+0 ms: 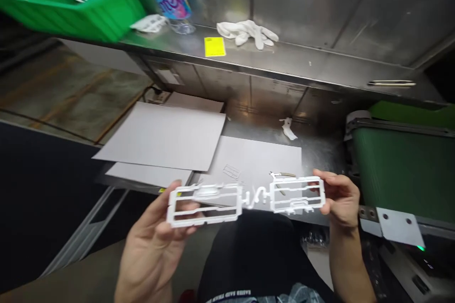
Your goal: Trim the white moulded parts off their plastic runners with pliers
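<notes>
White frame (239, 203): shone pale between the left hand (156, 236) and the right hand (341, 196), edges slightly smeared.
Boards (167, 135): looked evenly bright beyond the left hand, lit from above.
Metal panel (245, 99): caught a warm glare beyond both hands.
Green bin (88, 19): was blurred and stretched far beyond the left hand.
Floor (71, 85): lay dim, left of that hand.
Indicator (421, 248): glowed green, right of the right hand.

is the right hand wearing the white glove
No, the right hand is bare and grips the white plastic frame, while the white glove lies on the metal shelf.
</notes>
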Demonstrator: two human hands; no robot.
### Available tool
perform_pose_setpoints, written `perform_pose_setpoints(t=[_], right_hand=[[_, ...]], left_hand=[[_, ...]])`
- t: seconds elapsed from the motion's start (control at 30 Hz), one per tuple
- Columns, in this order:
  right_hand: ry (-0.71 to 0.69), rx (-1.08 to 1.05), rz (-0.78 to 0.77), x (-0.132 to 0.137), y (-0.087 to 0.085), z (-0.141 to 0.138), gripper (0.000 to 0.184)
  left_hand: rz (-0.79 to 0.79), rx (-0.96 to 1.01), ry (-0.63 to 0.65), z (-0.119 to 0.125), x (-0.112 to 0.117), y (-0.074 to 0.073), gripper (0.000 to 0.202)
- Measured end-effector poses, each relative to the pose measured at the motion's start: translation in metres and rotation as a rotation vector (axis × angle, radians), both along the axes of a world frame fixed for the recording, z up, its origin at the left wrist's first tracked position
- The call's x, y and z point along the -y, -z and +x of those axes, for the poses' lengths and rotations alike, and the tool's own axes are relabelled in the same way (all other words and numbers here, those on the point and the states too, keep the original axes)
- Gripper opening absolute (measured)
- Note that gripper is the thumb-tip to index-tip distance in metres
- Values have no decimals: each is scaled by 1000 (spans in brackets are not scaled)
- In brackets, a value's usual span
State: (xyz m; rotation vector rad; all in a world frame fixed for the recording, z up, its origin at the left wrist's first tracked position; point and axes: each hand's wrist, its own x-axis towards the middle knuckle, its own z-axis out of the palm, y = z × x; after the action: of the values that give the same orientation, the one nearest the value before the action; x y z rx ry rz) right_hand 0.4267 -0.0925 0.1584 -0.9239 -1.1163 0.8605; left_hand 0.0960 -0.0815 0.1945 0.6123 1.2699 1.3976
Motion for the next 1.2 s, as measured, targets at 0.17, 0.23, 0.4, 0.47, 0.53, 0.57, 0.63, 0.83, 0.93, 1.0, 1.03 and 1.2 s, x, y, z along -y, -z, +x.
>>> perform_pose_setpoints(t=[0.17, 0.23, 0.4, 0.47, 0.53, 0.57, 0.63, 0.83, 0.93, 1.0, 1.03, 1.2], right_hand=[[-101, 17, 79, -2, -16, -2, 45], [-134, 11, 104, -1, -20, -2, 46], [-190, 16, 162, -2, -23, -1, 51], [-200, 23, 173, -2, -24, -2, 52], [-206, 28, 167, -3, -25, -2, 51], [-204, 27, 160, -3, -25, -2, 49], [-192, 32, 145, -3, -25, -2, 47], [3, 155, -36, -7, -17, -8, 17], [65, 102, -196, -7, -16, -15, 24], [66, 49, -272, -7, -15, -18, 29], [62, 28, -306, -7, -14, -18, 30], [44, -67, -458, -12, -1, -12, 32]], left_hand=[[-123, 8, -105, 1, -9, -3, 63], [-166, 3, -156, 5, -11, -5, 65], [-194, -10, -196, 7, -15, -2, 70], [-198, -3, -177, 6, -16, -1, 72], [-218, 8, -160, 7, -18, -1, 74], [-235, 9, -162, 7, -18, -1, 76], [-249, 4, -171, 7, -19, 0, 79], [-64, -66, 107, 7, -19, 17, 59], [-45, -106, 167, 11, -17, 20, 55], [-44, -97, 157, 14, -15, 18, 55], [-36, -91, 152, 15, -15, 17, 54], [107, -368, 152, 17, -12, 21, 31]])
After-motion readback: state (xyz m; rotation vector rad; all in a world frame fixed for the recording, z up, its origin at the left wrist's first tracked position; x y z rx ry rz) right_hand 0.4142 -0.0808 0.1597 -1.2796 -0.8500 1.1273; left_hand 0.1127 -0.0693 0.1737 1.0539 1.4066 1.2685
